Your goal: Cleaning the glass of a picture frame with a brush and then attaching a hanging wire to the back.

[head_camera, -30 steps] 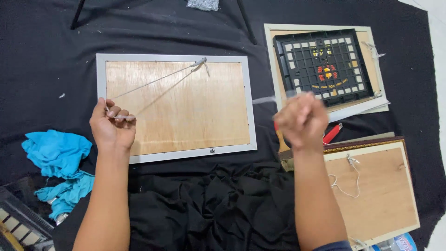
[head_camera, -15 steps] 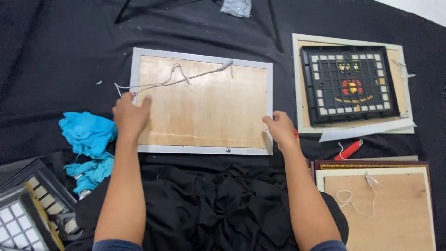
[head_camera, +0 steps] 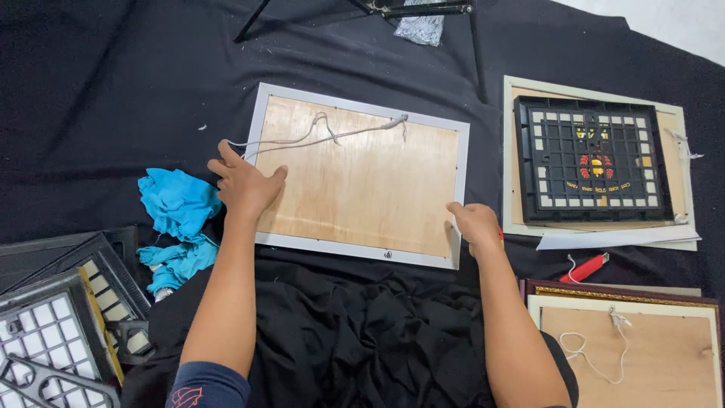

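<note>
Silver-framed picture (head_camera: 355,181), face down on black cloth (head_camera: 113,91): my left hand (head_camera: 243,183) lies spread flat on its backing, right hand (head_camera: 476,227) clasps the lower right corner; steady both edges evenly, clear of hanging cord (head_camera: 325,134).

The face-down picture frame (head_camera: 355,177) lies centre. Left of it sits a crumpled cloth (head_camera: 175,202); right of it a grid panel (head_camera: 589,160); nearer-right, a corded frame (head_camera: 630,349).
</note>
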